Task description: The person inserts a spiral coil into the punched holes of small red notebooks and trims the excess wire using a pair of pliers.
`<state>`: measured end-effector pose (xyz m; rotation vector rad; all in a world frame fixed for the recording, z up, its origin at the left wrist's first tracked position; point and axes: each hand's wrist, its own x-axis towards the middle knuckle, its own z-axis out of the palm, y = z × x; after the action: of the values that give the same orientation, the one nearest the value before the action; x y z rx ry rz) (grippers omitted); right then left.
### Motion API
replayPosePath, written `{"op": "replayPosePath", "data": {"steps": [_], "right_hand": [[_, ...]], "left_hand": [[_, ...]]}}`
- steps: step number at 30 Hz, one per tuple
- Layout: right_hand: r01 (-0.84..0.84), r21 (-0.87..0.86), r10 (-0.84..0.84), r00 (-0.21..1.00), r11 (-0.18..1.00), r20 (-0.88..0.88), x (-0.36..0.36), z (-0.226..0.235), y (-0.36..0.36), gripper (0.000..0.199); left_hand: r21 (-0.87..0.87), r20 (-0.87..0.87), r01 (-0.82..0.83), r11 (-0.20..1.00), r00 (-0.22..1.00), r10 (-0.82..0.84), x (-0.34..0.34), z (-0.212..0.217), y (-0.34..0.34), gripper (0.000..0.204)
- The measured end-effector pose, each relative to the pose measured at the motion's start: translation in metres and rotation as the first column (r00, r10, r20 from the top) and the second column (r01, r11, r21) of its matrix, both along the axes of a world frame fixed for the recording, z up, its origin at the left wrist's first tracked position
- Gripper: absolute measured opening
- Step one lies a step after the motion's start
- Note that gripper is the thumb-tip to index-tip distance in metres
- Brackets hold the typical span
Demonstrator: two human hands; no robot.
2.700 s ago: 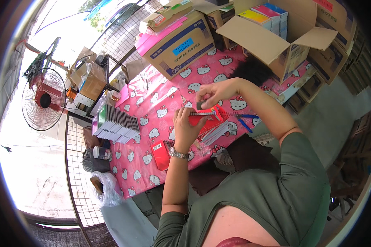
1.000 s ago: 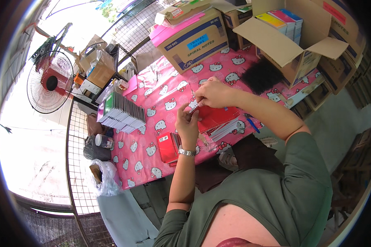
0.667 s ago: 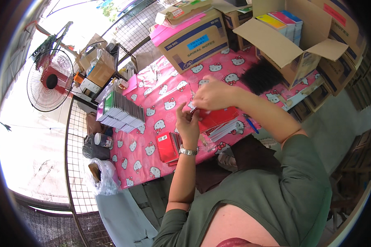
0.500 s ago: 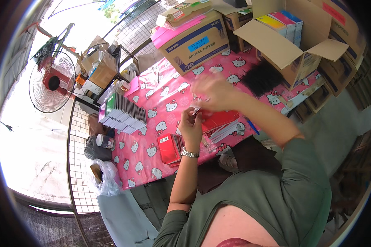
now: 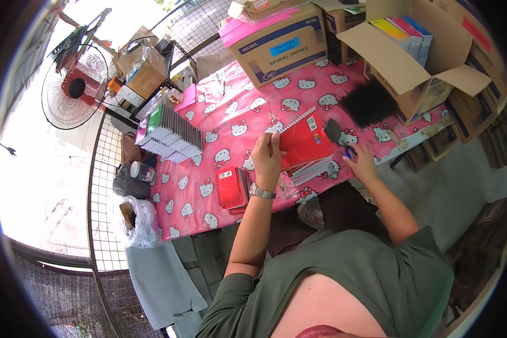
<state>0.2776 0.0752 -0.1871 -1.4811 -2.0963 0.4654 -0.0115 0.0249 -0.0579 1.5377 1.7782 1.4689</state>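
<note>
Over the left edge of the stack of red spiral notebooks [image 5: 308,142], my left hand [image 5: 268,158] is held up with its fingers pinched together. Whatever is between them is too small to make out. A metal-band watch sits on that wrist. At the right side of the stack, my right hand [image 5: 361,163] has its thumb and fingers on a blue pen [image 5: 350,151], partly hidden by them. Beyond its fingertips is a dark grey rounded object [image 5: 332,130] of unclear kind, touching the notebooks' edge. Smaller red spiral notebooks [image 5: 231,188] lie to the left.
A tall stack of spiral notebooks [image 5: 172,135] stands at the table's left. At the back are a closed carton [image 5: 276,48] and an open carton [image 5: 377,62] holding colourful notebooks, with a black bristly clump [image 5: 369,104] before it. A fan [image 5: 76,87] stands at left.
My right hand has moved away from my left hand, down and right to the blue pen. The red notebooks' top cover is now uncovered. The view has shifted slightly.
</note>
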Motion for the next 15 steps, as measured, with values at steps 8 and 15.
{"op": "replayPosePath", "data": {"steps": [8, 15], "right_hand": [[-0.225, 0.408, 0.364, 0.880, 0.885, -0.305, -0.075, 0.146, -0.038, 0.054], [-0.332, 0.445, 0.446, 0.877, 0.832, -0.179, -0.098, 0.155, -0.038, 0.053]], "left_hand": [[0.105, 0.035, 0.007, 0.994, 0.999, -0.011, -0.002, -0.003, -0.002, 0.019], [0.191, 0.084, 0.063, 0.980, 0.993, -0.080, -0.010, -0.020, -0.002, 0.014]]}}
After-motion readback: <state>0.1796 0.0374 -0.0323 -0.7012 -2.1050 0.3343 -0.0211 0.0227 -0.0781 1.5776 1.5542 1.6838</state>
